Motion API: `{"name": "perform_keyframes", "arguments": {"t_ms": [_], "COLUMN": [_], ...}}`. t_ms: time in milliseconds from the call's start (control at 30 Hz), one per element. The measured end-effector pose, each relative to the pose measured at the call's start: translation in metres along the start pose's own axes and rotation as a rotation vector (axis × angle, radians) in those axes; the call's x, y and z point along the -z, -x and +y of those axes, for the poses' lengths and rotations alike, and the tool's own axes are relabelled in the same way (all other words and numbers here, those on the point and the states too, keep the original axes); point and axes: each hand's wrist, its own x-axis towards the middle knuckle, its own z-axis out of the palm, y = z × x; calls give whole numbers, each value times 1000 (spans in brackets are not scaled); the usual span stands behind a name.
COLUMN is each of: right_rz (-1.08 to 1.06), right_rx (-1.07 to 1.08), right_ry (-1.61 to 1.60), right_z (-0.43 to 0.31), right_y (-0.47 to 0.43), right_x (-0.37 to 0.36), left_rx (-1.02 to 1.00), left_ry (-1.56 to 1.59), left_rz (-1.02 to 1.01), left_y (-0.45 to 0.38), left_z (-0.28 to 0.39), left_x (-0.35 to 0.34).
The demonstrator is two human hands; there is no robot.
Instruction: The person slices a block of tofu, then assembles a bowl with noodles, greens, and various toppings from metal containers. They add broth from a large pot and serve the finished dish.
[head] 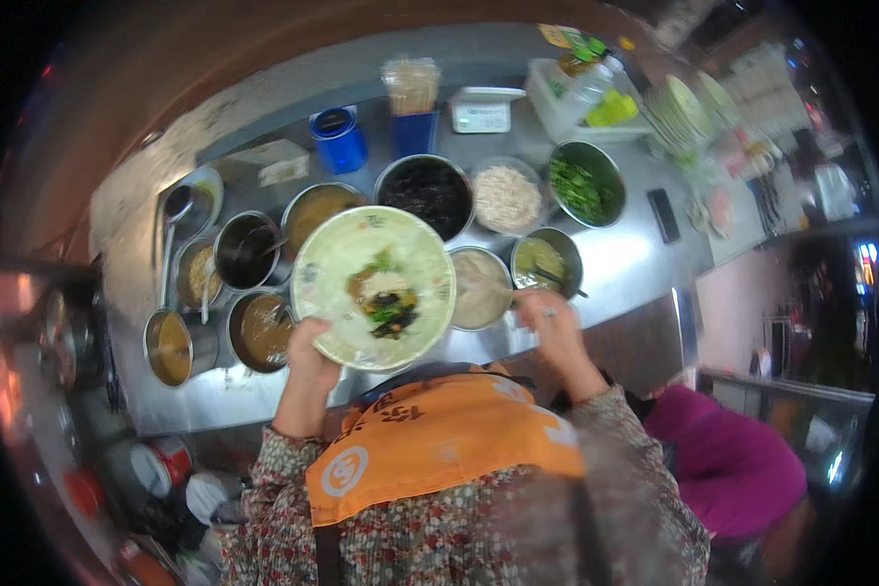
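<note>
My left hand [313, 359] grips the near-left rim of a pale green bowl [326, 293] and holds it up over the pots. In its middle lie chopped greens, a pale heap and dark shreds [390, 324]. Just right of the bowl, my right hand [554, 329] closes on a spoon handle [504, 293], blurred, which reaches into a metal pot of pale sauce [476, 308]. The spoon's far end cannot be made out. Beside that hand stands a metal pot of yellowish food [540, 255] with a dark utensil in it. The bowl hides part of the pots behind it.
On the steel counter [622, 256] stand pots of dark shreds [425, 192], pale flakes [507, 196], greens [582, 187] and brown sauce [264, 329]. Behind are a blue chopstick holder [414, 132], a kitchen scale [481, 113] and stacked plates [677, 113]. A phone [663, 214] lies at right.
</note>
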Motion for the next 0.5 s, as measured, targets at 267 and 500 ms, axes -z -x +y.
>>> {"name": "perform_keyframes", "arguments": {"t_ms": [267,500], "right_rz": [535,396], "right_rx": [132,-36], "right_ry": [637,33], "right_z": [38,92], "right_y": [14,-25], "right_x": [36,68], "left_rx": [40,10], "left_ry": [-32,-1], "left_rz": [-8,-1], "left_y": [-15,-9], "left_z": [12,-10], "left_x": [-3,-32]}}
